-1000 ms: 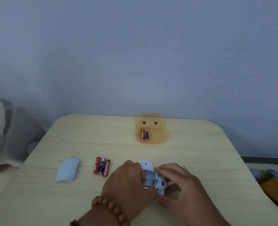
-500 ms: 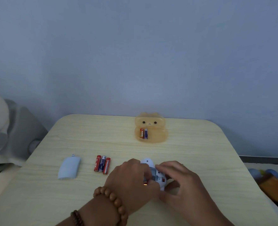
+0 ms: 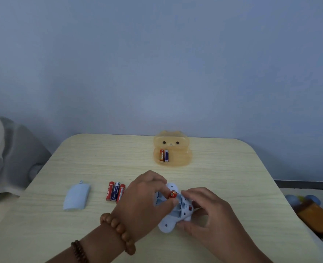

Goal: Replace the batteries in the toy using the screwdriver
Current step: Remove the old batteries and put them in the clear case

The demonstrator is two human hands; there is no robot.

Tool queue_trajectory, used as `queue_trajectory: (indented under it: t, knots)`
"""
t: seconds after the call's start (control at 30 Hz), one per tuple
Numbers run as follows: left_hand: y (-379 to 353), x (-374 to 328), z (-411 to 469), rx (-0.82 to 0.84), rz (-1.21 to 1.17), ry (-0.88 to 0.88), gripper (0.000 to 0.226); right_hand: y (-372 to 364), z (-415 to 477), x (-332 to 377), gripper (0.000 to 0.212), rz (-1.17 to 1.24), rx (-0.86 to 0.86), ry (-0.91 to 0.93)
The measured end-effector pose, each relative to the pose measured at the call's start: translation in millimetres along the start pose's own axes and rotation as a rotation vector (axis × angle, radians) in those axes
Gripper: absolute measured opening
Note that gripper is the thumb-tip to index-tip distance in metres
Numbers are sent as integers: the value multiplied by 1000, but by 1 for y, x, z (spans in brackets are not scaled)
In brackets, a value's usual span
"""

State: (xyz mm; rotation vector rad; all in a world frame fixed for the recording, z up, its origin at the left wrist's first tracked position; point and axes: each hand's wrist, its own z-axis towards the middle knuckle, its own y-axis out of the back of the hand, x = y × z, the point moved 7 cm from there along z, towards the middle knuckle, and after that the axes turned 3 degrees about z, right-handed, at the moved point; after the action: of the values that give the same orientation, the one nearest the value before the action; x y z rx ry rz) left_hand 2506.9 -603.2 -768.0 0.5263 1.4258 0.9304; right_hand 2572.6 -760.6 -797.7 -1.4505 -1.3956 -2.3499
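Observation:
A pale blue toy (image 3: 169, 223) lies on its back on the table with its battery bay open. My left hand (image 3: 145, 202) pinches a red battery (image 3: 172, 194) by its end, tilted up over the bay. My right hand (image 3: 211, 215) grips the toy's right side and holds it steady. Three batteries (image 3: 115, 191), red and blue, lie side by side left of my left hand. The pale blue battery cover (image 3: 76, 197) rests further left. No screwdriver shows in this view.
An orange translucent bear-shaped tray (image 3: 173, 149) at the table's (image 3: 232, 168) back holds two more batteries (image 3: 164, 155). A grey bundle (image 3: 11, 154) sits off the left edge, and coloured toys (image 3: 316, 213) lie on the floor at right.
My left hand has lifted a red battery up out of the toy's bay, so its end now shows between my fingers. The toy's open bay is more exposed.

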Motion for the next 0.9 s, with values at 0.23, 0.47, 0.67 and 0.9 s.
queue_trajectory:
  t: [0.23, 0.47, 0.67, 0.9]
  knots:
    - [-15, 12, 7, 37, -232, 201, 15, -1, 9, 38, 72, -146, -9, 138]
    - [-9, 17, 9, 32, -338, 203, 49, 11, 32, 46, 45, -133, -61, 161]
    - [-4, 24, 1, 255, -268, 149, 106, 52, 79, 18, 54, -8, -218, 11]
    - [-20, 26, -3, 287, -63, -6, 91, 27, 164, 7, 56, -247, 48, 20]
